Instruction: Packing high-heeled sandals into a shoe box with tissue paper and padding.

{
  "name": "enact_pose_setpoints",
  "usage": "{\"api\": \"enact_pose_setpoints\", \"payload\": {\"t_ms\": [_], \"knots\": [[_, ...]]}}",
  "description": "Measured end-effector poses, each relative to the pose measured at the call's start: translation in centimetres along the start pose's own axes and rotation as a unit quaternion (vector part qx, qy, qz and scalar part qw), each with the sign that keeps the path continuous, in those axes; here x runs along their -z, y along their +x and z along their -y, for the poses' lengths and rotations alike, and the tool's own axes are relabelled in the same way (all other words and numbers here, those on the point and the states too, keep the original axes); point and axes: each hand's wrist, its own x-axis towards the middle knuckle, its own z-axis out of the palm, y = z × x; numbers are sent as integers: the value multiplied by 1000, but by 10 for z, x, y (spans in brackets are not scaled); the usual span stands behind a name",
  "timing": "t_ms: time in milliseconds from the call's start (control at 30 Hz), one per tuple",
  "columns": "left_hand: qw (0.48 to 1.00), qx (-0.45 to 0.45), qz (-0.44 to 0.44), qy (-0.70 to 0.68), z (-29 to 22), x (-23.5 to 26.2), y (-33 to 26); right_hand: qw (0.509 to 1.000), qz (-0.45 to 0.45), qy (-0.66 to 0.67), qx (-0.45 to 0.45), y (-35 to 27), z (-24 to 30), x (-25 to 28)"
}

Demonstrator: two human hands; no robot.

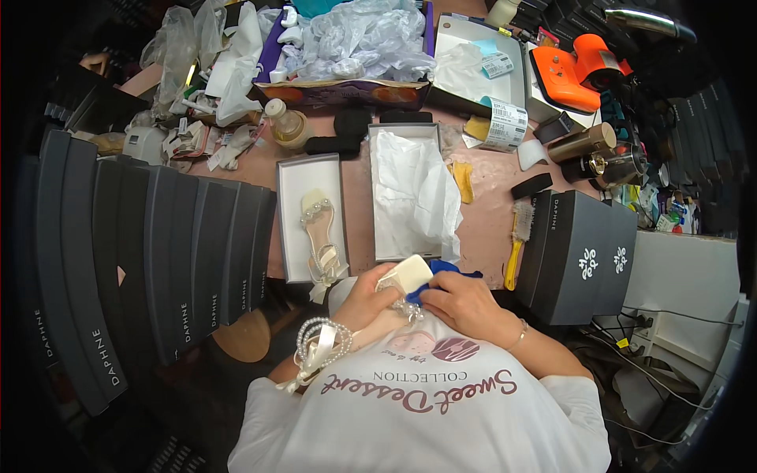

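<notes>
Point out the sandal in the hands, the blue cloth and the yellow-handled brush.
sandal point(406, 276), head view, on the cream sole held up in the left hand.
blue cloth point(418, 293), head view, on the fold under the right hand's fingers.
yellow-handled brush point(513, 256), head view, on the yellow handle.

Left hand point(364, 298) grips cream sandal point(404, 276); right hand point(465, 303) presses blue cloth point(430, 280).

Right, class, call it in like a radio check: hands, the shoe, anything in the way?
Left hand gripping cream sandal. Right hand pressing blue cloth against it. Matching sandal lies in open box. Nothing blocking.
</notes>
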Motion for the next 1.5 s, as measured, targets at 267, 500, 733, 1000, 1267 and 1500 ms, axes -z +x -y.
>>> {"api": "enact_pose_setpoints", "payload": {"t_ms": [267, 500, 733, 1000, 1267, 1500], "knots": [[999, -16, 19, 31, 0, -2, -2, 999, 44, -16, -12, -18, 3, 8], [999, -8, 23, 44, 1, 0, -3, 999, 3, -29, -16, -7, 1, 4], [998, -24, 23, 48, -13, -11, -5, 996, -80, -37, 5, 10, -1, -1], [999, 37, 7, 11, -13, -4, -4, 996, -65, -62, -10, 22, -9, -20], [997, 51, 47, 19, -13, -3, 3, 996, -29, -71, -48, 33, -12, -13], [999, -5, -28, -20, -21, -1, -3, 832, -131, 451, -294, 20, -59, 25]]}}
